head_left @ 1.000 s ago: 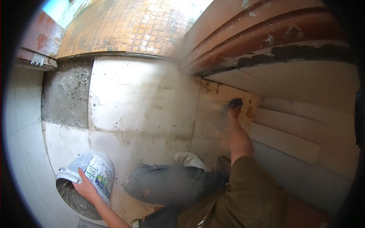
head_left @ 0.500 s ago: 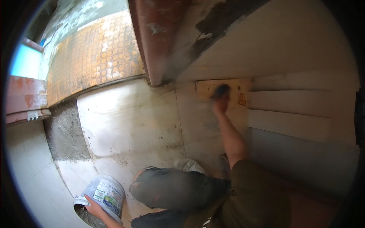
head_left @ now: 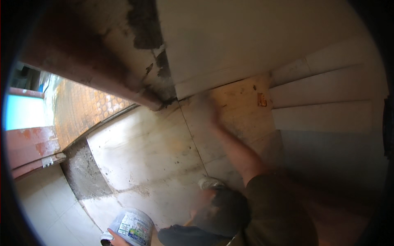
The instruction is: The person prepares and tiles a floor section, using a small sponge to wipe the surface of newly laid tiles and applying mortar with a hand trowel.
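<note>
My left hand (head_left: 118, 239) grips the rim of a white plastic bucket (head_left: 133, 227) with a coloured label, at the lower left. The bucket is tilted on its side, mouth toward the bottom edge, and its inside is mostly cut off. My right arm reaches forward over the tiled floor (head_left: 156, 143). My right hand (head_left: 212, 112) is smeared by motion, low over a yellowish tile (head_left: 240, 106) along the wall base. A small dark thing, blurred grey, is in it; I cannot make out its kind. My bent knee and a shoe (head_left: 211, 182) are below.
A reddish door frame post (head_left: 98, 82) slants down to the floor at upper left. Beyond it lies an orange patterned surface (head_left: 78, 108). A rough grey untiled patch (head_left: 88, 168) borders the tiles. Stacked pale boards or steps (head_left: 324, 98) stand at right. A small brown sticker (head_left: 262, 99) marks the tile.
My right hand has swept left along the wall base with the dark thing. The view has turned, so the door frame and bucket sit differently. My left hand still holds the bucket.
</note>
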Motion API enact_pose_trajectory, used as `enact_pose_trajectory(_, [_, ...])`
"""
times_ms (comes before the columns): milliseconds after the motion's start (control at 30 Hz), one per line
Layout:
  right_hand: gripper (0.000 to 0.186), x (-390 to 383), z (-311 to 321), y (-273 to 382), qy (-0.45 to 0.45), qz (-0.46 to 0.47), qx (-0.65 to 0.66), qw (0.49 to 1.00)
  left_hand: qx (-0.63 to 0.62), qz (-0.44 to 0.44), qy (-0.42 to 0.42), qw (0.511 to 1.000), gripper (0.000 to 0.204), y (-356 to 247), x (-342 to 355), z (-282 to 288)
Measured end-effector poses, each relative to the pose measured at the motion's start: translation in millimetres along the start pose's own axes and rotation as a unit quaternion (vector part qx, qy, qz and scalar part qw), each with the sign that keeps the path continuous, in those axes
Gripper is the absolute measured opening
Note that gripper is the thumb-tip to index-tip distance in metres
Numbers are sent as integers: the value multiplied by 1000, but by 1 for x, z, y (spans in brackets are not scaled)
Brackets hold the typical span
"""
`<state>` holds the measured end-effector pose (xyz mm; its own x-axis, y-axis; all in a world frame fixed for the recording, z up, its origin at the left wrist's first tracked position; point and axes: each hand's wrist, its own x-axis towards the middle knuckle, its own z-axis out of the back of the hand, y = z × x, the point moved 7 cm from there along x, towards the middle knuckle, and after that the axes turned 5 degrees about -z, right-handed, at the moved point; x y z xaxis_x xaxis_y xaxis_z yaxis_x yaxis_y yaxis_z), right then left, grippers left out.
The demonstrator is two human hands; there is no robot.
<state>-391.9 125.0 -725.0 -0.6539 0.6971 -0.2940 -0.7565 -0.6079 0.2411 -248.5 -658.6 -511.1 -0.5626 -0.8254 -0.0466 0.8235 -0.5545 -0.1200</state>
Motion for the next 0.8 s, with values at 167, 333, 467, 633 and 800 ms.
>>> enact_pose_trajectory(167, [29,-26,5,50,93,140,-58,984,-92,-27,18,995,74,35,23,7])
enact_pose_trajectory(333, [31,28,43,-67,95,-19,-48,994,-75,-29,22,996,76,16,19,-1])
enact_pose_trajectory(467, [32,-50,-40,80,-130,423,-271,855,-119,-32,40,992,73,24,22,3])
enact_pose_trajectory(633, [31,20,21,3,68,50,-55,995,-195,-16,30,980,72,13,11,5])
enact_pose_trajectory(800, [34,-8,-9,43,63,124,-40,989,-169,-40,22,984,73,22,19,2])
